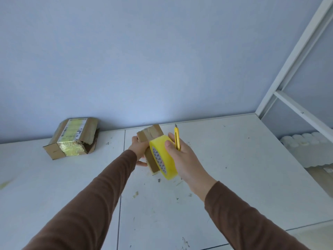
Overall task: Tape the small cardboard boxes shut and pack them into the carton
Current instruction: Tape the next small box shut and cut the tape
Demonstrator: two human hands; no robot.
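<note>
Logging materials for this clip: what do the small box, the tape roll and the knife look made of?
Small box: matte brown cardboard. Tape roll: glossy translucent yellow plastic film, printed core inside. Utility knife: yellow casing, probably plastic, with a metal tip.

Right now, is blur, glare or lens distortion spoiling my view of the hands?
Head view: light is soft and even, without glare; the left hand and right hand look slightly soft; the white metal shelf frame leans from wide-angle distortion; the far-left table edge smears.
</note>
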